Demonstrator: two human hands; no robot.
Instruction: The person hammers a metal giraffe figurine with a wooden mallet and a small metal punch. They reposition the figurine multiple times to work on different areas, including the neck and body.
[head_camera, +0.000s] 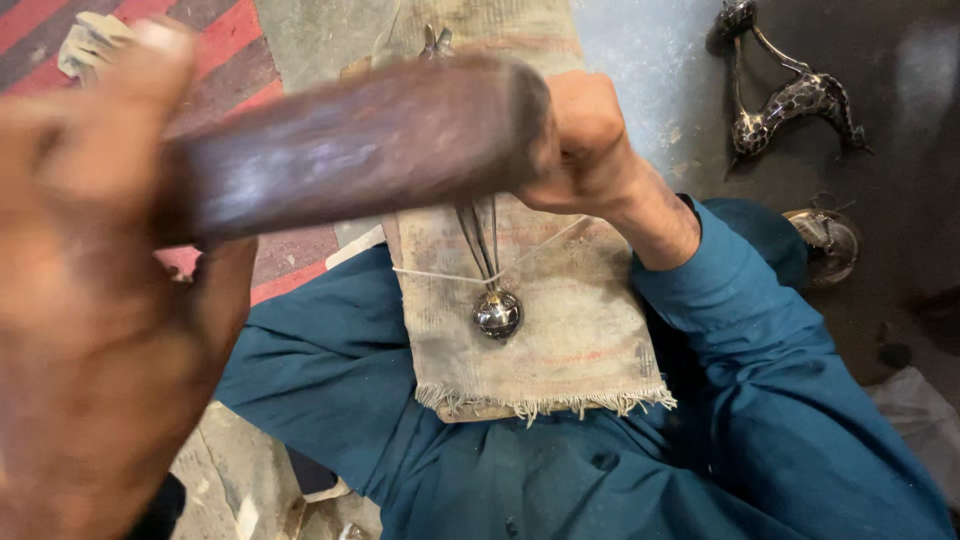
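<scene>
Two hands at work, seen from above and very close. Left hand (95, 300) large and blurred at the near left edge, fingers wrapped around a thick dark wooden handle (350, 145) that crosses the frame toward the upper middle. Right hand (580, 140) closed into a fist at the far end of that handle, gripping something beneath it; hard to tell exactly what, since the handle hides the fingers. Just below the right hand, thin metal rods (482, 240) running down to a shiny metal ball (497, 313), lying on a worn, frayed piece of burlap cloth (570, 340). A pale string (430, 274) stretched across the cloth, crossing the rods just above the ball. Cloth draped over the lap, with teal-blue clothing (700, 440) around and below it, sleeve reaching up to the right wrist. Upper right, on the dark floor (900, 200), a spotted dark metal animal figurine (790, 100), well apart from the hands. Near it, lower down, a small round metal piece (825, 240). Upper left, a red striped mat (230, 60) with a crumpled pale rag (90, 45) on it.
</scene>
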